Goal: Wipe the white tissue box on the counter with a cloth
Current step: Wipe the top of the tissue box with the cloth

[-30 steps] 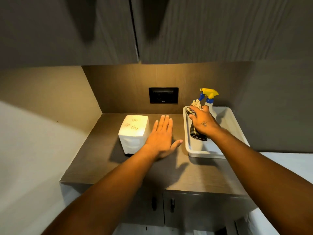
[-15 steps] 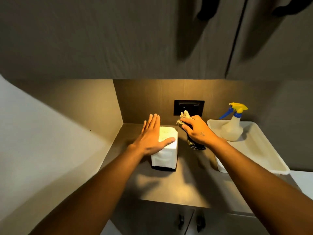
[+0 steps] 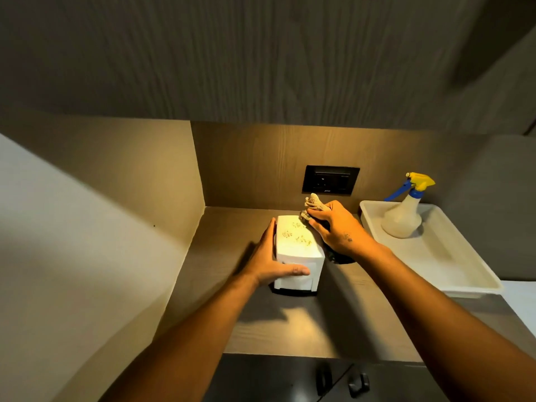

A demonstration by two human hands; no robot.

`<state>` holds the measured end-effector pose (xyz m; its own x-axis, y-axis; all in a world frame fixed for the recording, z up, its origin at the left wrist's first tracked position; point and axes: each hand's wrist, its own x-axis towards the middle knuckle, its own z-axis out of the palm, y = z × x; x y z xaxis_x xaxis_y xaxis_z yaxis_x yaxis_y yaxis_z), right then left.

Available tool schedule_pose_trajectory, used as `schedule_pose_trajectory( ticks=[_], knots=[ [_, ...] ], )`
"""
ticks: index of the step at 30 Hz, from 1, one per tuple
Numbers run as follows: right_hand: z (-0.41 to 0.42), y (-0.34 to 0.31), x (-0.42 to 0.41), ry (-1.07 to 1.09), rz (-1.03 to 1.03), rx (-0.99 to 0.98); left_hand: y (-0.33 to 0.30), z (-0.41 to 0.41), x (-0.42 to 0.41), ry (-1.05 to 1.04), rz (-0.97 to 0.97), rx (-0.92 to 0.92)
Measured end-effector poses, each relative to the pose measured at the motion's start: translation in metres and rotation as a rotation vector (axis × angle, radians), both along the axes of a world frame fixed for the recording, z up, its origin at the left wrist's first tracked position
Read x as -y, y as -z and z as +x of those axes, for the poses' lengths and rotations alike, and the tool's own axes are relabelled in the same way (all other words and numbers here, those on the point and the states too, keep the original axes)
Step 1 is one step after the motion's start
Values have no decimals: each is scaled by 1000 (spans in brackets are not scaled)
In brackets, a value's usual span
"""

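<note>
My left hand [image 3: 268,261] clasps the white tissue box [image 3: 298,250], which stands upright on the brown counter [image 3: 333,320] toward the back left, not far from the corner where the side wall meets the back panel. My palm lies flat against the box's left face, fingers stretched along that side, and my thumb wraps across the near front face, so the box is pinned between them. The top of the box catches the warm light from above and shows a few small faint markings; a dark base peeks out beneath its bottom edge. My right hand [image 3: 338,227] is closed around a bunched cloth [image 3: 313,204], knuckles up, pressing it against the far right corner of the box's top. A pale crumpled tuft of the cloth sticks up beyond my fingertips, and a darker part of it hangs below my palm, beside the box's right face, down near the counter. On the back panel, just behind my right hand, sits a black wall socket [image 3: 330,179]. To the right, apart from the box, a white tray [image 3: 452,265] rests on the counter, and a clear spray bottle [image 3: 404,211] with a yellow and blue trigger head stands upright in its far end. Dark wood-grain cupboards [image 3: 261,53] hang overhead.
</note>
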<state>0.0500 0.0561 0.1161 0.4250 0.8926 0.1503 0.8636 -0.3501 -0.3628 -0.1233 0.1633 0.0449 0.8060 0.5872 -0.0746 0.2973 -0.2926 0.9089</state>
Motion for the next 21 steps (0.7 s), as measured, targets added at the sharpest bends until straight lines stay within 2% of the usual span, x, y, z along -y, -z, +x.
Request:
schedule_pose_trajectory(
  ticks=[7, 12, 17, 21],
  knots=[
    [7, -1, -3, 33, 5, 58, 7, 7, -2, -10, 68, 44],
    [2, -9, -12, -172, -72, 199, 11, 7, -9, -5, 105, 10],
    [14, -12, -15, -130, -54, 172, 13, 9, -9, -10, 109, 9],
    [7, -14, -29, -261, -63, 245, 15, 6, -10, -13, 123, 17]
  ],
)
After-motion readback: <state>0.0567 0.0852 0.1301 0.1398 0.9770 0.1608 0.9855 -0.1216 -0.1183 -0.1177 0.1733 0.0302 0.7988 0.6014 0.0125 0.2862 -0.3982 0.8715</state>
